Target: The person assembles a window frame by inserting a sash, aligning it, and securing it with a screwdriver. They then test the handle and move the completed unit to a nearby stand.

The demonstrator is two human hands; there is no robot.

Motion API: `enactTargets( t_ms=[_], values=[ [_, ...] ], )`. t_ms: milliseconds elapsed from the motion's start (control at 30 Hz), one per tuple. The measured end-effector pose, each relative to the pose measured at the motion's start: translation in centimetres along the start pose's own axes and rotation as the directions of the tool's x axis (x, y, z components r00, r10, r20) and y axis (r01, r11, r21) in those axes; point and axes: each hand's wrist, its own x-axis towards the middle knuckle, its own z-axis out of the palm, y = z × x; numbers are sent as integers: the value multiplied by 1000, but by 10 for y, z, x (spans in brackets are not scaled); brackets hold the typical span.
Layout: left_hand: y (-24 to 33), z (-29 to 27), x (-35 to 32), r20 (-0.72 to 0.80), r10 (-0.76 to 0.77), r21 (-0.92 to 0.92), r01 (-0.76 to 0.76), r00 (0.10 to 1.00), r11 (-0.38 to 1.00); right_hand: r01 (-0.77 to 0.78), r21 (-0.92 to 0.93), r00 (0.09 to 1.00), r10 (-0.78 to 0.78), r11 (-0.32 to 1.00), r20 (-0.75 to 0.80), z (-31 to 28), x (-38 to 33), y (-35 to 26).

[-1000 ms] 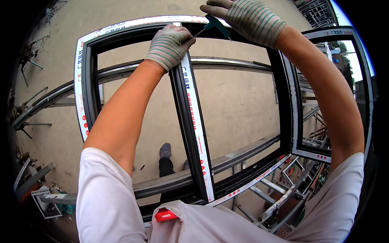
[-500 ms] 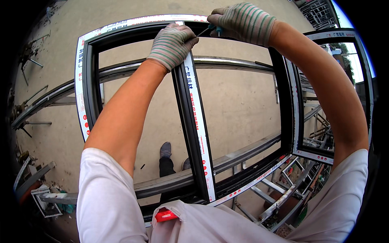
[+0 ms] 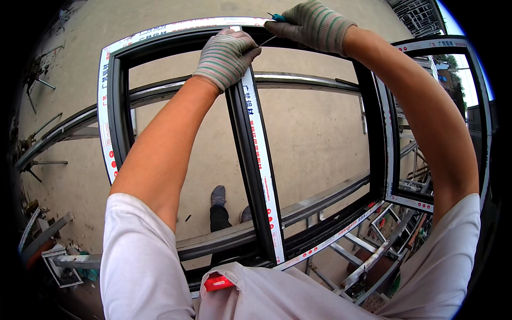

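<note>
A large black window frame with white protective film lies flat on metal rails in front of me. Its middle bar runs from my waist to the far edge. My left hand, in a striped knit glove, grips the top of that bar where it meets the far rail. My right hand, also gloved, holds a thin screwdriver with a blue handle; its tip points down at the joint beside my left fingers.
Steel support rails cross under the frame over a concrete floor. A second black frame stands at the right. Loose metal profiles and scrap lie at the lower left; more metal sections sit at the lower right. My shoes show below.
My right hand has come down and left toward the joint, bringing the screwdriver tip next to my left hand. The left hand has stayed on the bar.
</note>
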Motion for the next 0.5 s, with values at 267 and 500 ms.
enactTargets(
  t_ms=[267,500],
  values=[
    [11,-1,5,69,-65,-7,66,995,998,118,18,915,-102,993,-390,61,7,25],
    [8,-9,3,80,-92,31,90,993,995,335,92,886,-280,938,-369,37,14,28]
  ],
)
